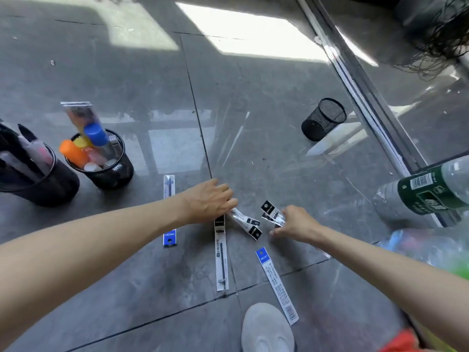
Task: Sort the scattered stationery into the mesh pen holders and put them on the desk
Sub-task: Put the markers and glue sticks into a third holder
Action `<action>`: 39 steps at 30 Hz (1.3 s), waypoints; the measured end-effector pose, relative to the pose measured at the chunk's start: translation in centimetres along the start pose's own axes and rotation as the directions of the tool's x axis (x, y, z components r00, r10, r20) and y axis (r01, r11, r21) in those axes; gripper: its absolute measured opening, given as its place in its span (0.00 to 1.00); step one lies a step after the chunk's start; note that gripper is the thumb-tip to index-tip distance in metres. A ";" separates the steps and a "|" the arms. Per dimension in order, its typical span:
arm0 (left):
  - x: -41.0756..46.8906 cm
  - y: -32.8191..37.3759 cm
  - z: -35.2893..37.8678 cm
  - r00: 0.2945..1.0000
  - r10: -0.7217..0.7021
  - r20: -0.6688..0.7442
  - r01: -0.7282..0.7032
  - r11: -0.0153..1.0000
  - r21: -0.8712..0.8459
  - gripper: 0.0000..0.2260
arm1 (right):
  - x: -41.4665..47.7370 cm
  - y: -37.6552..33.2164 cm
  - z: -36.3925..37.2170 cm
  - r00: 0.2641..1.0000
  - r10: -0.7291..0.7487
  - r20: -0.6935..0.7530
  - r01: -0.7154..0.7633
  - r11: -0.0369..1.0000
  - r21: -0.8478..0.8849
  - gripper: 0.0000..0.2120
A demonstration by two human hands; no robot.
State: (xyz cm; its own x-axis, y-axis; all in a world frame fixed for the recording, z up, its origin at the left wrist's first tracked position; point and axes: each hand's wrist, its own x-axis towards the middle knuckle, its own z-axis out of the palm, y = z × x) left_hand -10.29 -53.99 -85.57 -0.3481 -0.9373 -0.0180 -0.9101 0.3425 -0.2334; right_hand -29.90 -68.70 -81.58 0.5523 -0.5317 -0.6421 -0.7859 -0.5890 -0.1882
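- Your left hand reaches down to the floor, back turned up and fingers bent over the near end of two crossed black-topped packets. The fingertips are hidden, so you cannot tell whether they pinch the packets or only touch them.
- Your right hand is closed around a small bundle of refill packets. Their black header cards stick out past your fingers toward the left hand.
- The two hands are near each other, with the crossed packets lying between them.
- A long black-topped packet lies on the floor just below your left hand, its top end tucked under the wrist.
- A blue-ended packet lies to the left, partly crossed by your left forearm.
- Another blue-topped packet lies slantwise below your right hand, its far end just beside your grey shoe.
- An empty mesh holder stands well apart at upper right, beside a metal floor rail.
- A filled mesh holder at left carries items with orange, yellow and blue caps and a flat clear packet standing upright.
- Touching or just beside it, at the left edge, a dark holder is packed with pens.
- A clear water bottle with a green label lies at the right edge.
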 end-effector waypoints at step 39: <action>0.5 3.5 -3.1 0.725 -0.412 0.553 0.668 0.223 -0.710 0.08 | -4.4 1.2 5.2 0.980 0.196 0.013 -0.185 0.899 0.398 0.15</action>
State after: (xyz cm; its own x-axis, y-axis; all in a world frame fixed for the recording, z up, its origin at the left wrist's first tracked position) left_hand -14.33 -53.02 -83.33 0.2470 -0.8560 -0.4542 -0.5952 -0.5039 0.6259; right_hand -34.75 -63.91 -82.86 0.3836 -0.6287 -0.6764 -0.9192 -0.1888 -0.3457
